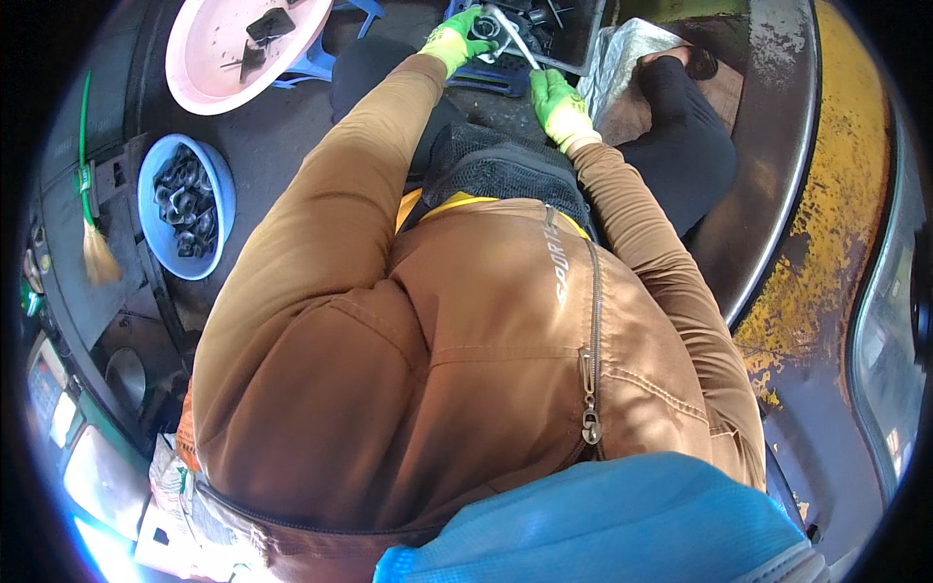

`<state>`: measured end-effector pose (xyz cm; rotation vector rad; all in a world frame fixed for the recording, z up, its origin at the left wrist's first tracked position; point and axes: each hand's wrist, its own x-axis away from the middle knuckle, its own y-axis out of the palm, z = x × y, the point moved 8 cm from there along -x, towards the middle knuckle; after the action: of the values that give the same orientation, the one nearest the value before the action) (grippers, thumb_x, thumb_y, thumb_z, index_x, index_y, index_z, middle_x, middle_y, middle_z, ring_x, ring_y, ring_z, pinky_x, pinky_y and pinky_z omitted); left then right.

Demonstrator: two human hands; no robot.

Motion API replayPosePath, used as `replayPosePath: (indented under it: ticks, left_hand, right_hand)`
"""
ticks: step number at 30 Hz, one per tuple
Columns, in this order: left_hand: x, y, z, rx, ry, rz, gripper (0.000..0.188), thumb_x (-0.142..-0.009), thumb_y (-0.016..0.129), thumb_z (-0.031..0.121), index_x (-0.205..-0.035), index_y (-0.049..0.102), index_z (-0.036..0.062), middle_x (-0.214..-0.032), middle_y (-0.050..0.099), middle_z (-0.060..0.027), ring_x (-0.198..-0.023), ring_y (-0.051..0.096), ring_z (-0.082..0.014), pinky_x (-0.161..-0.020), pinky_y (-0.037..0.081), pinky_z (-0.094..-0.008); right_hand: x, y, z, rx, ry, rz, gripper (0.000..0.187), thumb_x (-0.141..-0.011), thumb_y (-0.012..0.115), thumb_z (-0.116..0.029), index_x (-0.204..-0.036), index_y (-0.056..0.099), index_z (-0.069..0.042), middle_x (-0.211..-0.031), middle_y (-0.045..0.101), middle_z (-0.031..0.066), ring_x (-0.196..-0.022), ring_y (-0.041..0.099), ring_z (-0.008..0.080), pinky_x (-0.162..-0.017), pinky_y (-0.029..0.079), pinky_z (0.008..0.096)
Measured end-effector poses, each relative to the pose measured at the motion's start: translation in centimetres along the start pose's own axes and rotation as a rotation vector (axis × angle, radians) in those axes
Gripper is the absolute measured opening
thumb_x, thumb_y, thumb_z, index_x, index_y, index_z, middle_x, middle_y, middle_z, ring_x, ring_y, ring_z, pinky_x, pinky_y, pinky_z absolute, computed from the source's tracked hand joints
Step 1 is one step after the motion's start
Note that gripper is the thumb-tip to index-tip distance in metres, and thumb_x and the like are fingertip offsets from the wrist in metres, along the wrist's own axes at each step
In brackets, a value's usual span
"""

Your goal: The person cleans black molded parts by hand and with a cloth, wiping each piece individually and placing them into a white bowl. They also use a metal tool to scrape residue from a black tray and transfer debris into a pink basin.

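Both hands wear green-yellow gloves and work close together at the top of the view. My left hand [455, 43] is closed on a small round, ring-shaped dark part [485, 30], with its fingers partly wrapped round the rim. Lower and to the right, my right hand [562, 105] grips a slim, pale, blade-like tool [517, 39]. The tool slants up to the left, its far end beside the round part. Whether the two touch, I cannot tell. Behind them stands a black tray [586, 37] with dark pieces in it.
A pink basin [179, 60] with black pieces is at the upper left. Below it, a blue basin [226, 199] contains several black moulded parts. A green-handled broom [99, 257] is at far left. A worn yellow metal panel [826, 214] runs along the right.
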<state>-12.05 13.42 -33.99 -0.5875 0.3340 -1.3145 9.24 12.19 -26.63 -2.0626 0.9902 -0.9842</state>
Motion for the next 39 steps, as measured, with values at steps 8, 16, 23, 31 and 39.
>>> replayPosePath:
  ticks: [8,16,23,31,39]
  left_hand:
    - [-0.8,1.2,-0.9,0.052,0.017,-0.103,0.068,-0.065,0.084,0.024,-0.127,0.055,0.0163,-0.116,0.064,-0.0091,-0.109,0.060,-0.0225,-0.093,0.047,-0.0336]
    - [-1.1,1.8,-1.0,0.317,0.082,-0.156,0.066,-0.066,0.083,0.020,-0.126,0.055,0.0120,-0.116,0.063,-0.0089,-0.107,0.058,-0.0207,-0.095,0.045,-0.0322]
    - [-0.4,-1.4,-0.5,0.433,-0.151,0.022,0.064,-0.068,0.083,0.017,-0.124,0.055,0.0019,-0.113,0.063,-0.0062,-0.102,0.058,-0.0179,-0.092,0.046,-0.0306]
    - [-6.9,-15.5,0.5,0.519,-0.344,0.500,0.058,-0.074,0.075,0.030,-0.117,0.057,-0.0038,-0.102,0.064,-0.0099,-0.086,0.058,-0.0183,-0.078,0.047,-0.0331]
    - [-22.8,-22.3,0.3,0.017,-0.143,0.628,0.055,-0.071,0.079,0.029,-0.116,0.062,0.0015,-0.109,0.067,-0.0152,-0.097,0.064,-0.0283,-0.086,0.048,-0.0372]
  right_hand:
    - [0.6,-0.4,-1.1,0.024,-0.149,0.003,0.043,-0.097,0.037,-0.043,-0.101,0.058,-0.005,-0.104,0.062,0.0238,-0.100,0.057,0.0436,-0.087,0.045,0.0493]
    - [-1.3,1.7,1.8,0.122,-0.029,-0.058,0.036,-0.097,0.040,-0.041,-0.100,0.055,-0.009,-0.098,0.063,0.0223,-0.095,0.059,0.0430,-0.080,0.045,0.0516]
    - [1.5,-5.1,-3.4,0.016,-0.158,0.087,0.022,-0.096,0.045,-0.027,-0.100,0.056,-0.008,-0.104,0.062,0.0194,-0.094,0.059,0.0397,-0.076,0.047,0.0485]
    - [7.0,-13.6,-0.1,-0.382,-0.261,0.347,0.018,-0.085,0.059,-0.003,-0.103,0.059,0.002,-0.089,0.060,0.0160,-0.079,0.059,0.0320,-0.067,0.049,0.0383]
    - [6.1,-11.4,0.5,-1.550,0.361,0.107,0.028,-0.099,0.047,-0.033,-0.081,0.057,-0.013,-0.054,0.041,-0.0091,-0.041,0.030,0.0019,-0.038,0.020,0.0198]
